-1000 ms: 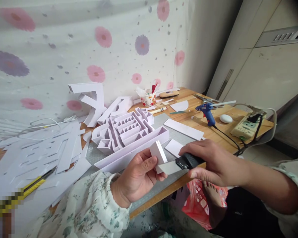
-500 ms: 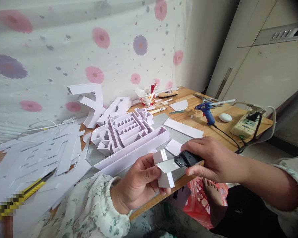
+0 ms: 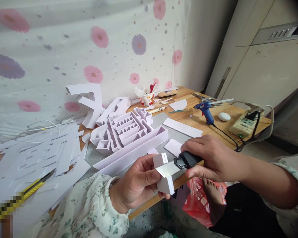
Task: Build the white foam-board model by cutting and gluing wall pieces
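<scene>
Between the fingers and thumb of my left hand [image 3: 139, 183] is a small folded white foam-board piece [image 3: 167, 184], held over the table's front edge. My right hand [image 3: 211, 162] grips the black handle of a utility knife [image 3: 190, 160]. Its wide blade lies across the middle of the white piece, close to my left thumb. Behind my left hand stands a long white channel-shaped piece [image 3: 139, 148], and beyond it a white hollow character shape [image 3: 129, 127] with several inner walls. A flat white piece [image 3: 172, 147] lies just behind the knife.
Cut white sheets [image 3: 37, 158] and a yellow utility knife [image 3: 27, 193] lie at left. Further back are a paper cup [image 3: 147, 99], white letter shapes [image 3: 89, 102] and scissors [image 3: 211, 100]. A blue glue gun [image 3: 206, 114], its cord and a power strip [image 3: 247, 123] occupy the right.
The blade has tilted a little and now catches more light. The white piece has shifted slightly in my left hand, its lower part sitting a bit lower. The view has moved marginally.
</scene>
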Demonstrator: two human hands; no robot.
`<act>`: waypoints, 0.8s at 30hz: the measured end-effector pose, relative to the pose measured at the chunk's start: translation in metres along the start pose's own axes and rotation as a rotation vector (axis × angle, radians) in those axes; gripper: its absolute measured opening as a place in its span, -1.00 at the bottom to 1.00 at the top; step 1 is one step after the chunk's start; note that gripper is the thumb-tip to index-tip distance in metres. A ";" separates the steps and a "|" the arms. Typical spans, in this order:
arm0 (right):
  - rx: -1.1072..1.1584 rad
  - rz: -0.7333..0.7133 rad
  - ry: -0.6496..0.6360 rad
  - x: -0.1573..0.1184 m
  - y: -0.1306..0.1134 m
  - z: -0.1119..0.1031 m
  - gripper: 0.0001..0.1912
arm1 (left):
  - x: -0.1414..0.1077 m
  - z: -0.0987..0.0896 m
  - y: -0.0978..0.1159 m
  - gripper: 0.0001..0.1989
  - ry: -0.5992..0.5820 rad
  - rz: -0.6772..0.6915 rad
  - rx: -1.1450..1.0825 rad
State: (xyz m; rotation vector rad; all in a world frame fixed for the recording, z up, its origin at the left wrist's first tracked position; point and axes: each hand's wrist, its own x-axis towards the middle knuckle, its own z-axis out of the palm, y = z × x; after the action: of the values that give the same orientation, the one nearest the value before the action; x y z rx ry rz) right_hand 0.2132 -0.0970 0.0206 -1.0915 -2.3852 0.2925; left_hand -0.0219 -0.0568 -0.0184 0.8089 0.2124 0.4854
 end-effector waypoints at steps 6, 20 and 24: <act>-0.032 -0.023 0.044 -0.001 0.003 0.001 -0.46 | -0.002 0.000 -0.001 -0.76 -0.004 -0.011 0.004; -0.076 0.040 0.019 -0.001 0.013 0.002 -0.40 | 0.001 -0.005 0.000 -0.79 -0.007 0.017 0.025; -0.077 0.171 0.050 -0.002 0.025 0.003 -0.41 | 0.000 -0.001 0.000 -0.72 -0.028 -0.014 0.032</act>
State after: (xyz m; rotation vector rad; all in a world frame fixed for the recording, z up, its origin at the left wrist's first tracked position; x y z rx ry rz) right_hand 0.2290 -0.0819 0.0082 -1.3256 -2.2801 0.2312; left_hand -0.0222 -0.0554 -0.0191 0.8448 0.2002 0.4584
